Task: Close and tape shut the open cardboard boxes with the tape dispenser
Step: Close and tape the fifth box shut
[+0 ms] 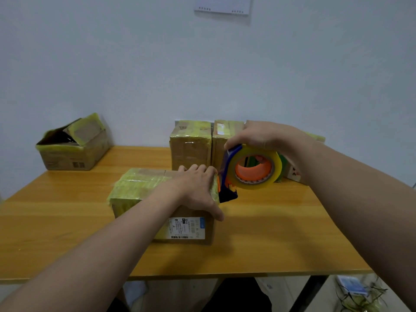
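A closed cardboard box (144, 188), wrapped in yellowish tape and bearing a shipping label on its front, sits mid-table. My left hand (198, 190) presses down on its right top edge, fingers bent over the far side and thumb down the front. My right hand (263, 136) grips the top of the blue and orange tape dispenser (252, 170), whose clear roll hangs just right of the box. The dispenser's blade end touches the box's right edge beside my left fingers. An open box (72, 147) with raised flaps stands at the far left.
Two taped boxes (191, 145) stand upright against the wall behind the dispenser, with more items partly hidden behind my right wrist. The wooden table (270, 233) spreads around the box. Cables and a blue object (353, 289) lie on the floor at lower right.
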A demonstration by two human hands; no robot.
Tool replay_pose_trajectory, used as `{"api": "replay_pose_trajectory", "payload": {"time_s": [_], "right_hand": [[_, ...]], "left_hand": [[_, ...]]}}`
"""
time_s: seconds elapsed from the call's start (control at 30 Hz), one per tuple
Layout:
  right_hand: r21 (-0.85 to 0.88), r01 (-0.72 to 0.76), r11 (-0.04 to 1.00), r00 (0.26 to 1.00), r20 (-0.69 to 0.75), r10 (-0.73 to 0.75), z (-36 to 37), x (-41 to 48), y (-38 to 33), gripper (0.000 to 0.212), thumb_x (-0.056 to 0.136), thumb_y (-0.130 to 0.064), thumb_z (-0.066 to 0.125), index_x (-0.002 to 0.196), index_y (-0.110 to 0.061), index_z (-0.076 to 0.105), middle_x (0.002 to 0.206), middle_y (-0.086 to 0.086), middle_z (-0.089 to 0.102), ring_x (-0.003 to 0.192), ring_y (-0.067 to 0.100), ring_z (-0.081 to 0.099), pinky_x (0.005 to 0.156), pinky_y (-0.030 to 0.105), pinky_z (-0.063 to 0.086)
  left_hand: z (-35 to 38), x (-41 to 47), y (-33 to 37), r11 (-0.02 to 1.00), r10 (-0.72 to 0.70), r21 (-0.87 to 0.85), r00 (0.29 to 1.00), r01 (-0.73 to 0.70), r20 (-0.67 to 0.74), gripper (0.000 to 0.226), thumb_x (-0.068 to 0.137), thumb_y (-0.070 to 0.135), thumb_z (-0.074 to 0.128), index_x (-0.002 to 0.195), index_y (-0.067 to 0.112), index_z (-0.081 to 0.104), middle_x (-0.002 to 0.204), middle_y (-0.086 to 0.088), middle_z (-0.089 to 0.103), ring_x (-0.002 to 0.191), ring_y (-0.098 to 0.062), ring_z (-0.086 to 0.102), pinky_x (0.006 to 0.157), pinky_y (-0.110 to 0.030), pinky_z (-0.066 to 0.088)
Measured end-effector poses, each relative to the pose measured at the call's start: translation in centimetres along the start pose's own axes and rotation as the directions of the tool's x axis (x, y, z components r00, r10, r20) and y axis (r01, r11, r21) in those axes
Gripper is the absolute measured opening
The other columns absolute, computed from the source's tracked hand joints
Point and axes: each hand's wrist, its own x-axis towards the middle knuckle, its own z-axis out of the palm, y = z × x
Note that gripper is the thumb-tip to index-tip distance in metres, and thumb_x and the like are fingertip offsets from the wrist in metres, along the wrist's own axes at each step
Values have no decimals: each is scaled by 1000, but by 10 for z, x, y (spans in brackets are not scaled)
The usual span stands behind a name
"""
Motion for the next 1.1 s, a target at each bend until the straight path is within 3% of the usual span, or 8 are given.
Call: {"api": "replay_pose_trajectory", "payload": {"time_s": [0.13,0.23,0.33,0.4,0.57,0.8,0.93,1.1], "right_hand": [[-33,35,999,999,2,-35,-2,1,-8,44,81,-56,72,60,-18,65,69,1,63,66,20,58,65,35,48],[-71,39,997,999,31,-36,-3,-2,-16,34,90,-53,64,70,-26,68,85,1,63,76,19,56,68,32,45],[-214,-16,977,978,200,60,23,5,-14,33,92,-50,64,94,-19,75,92,0,66,82,20,57,75,32,47],[-180,-88,980,948,286,138,57,12,2,37,90,-49,68,83,-13,71,81,3,67,69,18,60,66,31,52],[-63,-139,988,967,208,149,73,22,26,41,87,-52,69,69,-16,66,68,1,58,58,15,54,54,25,41],[-165,-13,986,992,125,34,35,11,22,39,89,-63,51,87,-33,75,80,7,56,65,18,51,57,30,35],[-3,-122,993,975,-189,119,13,5,33,50,78,-64,57,78,-17,72,68,5,48,62,21,47,55,35,32],[343,-100,934,840,-475,264,20,7,41,57,85,-53,69,49,-13,48,50,2,44,52,23,41,53,35,31]], "left_hand": [[0,1,-1,1000,4,-4,1000,-4,2,131,58,91,69,159,23,20,157,-2,36,142,-25,35,118,-51,29],[-1,0,0,1000,7,-15,1000,-7,-4,129,59,90,70,158,24,22,155,-2,38,140,-25,36,118,-51,29],[-1,-2,0,1000,10,-11,1000,-10,-3,131,60,90,69,160,23,18,160,-2,33,144,-26,32,120,-52,27],[0,-3,-1,1000,16,-11,1000,-16,-10,133,58,92,68,161,24,18,160,-2,33,144,-26,32,119,-53,28],[1,3,-3,999,9,-38,1000,-9,-5,134,56,97,63,161,27,17,160,-2,34,143,-27,33,118,-54,29],[2,-12,-1,986,57,-143,982,-83,-180,133,59,94,65,164,33,13,169,8,11,155,-24,16,127,-52,20],[-7,-25,0,984,130,-48,866,-174,-483,81,66,87,68,127,35,60,138,14,51,125,-11,49,105,-35,45],[2,-32,-8,957,289,87,899,-276,-328,77,80,77,65,144,38,46,148,14,41,131,-11,40,105,-32,44]]}}
